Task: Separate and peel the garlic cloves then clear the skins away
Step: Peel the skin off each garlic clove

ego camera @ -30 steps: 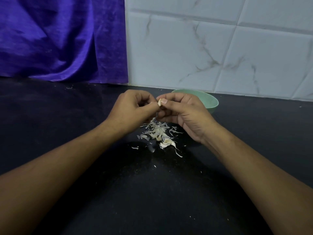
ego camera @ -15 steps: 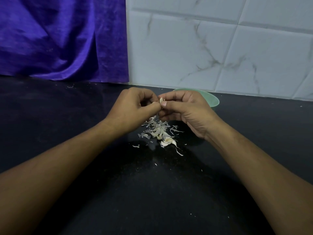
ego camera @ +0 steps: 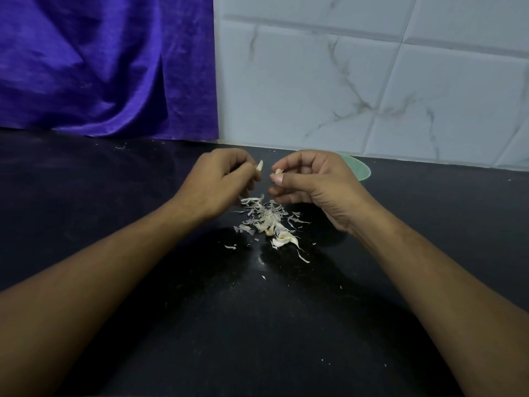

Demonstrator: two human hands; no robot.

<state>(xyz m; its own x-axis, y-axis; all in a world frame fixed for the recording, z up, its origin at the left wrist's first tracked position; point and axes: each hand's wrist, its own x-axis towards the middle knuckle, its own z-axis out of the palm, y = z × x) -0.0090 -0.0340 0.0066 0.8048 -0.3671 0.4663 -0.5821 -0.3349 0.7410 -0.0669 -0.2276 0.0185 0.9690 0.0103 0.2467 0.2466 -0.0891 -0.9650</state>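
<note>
Fingers (ego camera: 243, 164) of left hand (ego camera: 213, 184) pinch skin (ego camera: 260, 166); right hand (ego camera: 317, 184) pinches clove (ego camera: 278, 171).

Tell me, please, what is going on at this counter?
A person is peeling garlic over a black counter. The left hand pinches a pale sliver, the right hand a smaller garlic bit, held slightly apart. Loose skins lie in a pile below them, not yet cleared. A green bowl sits behind the right hand.
</note>
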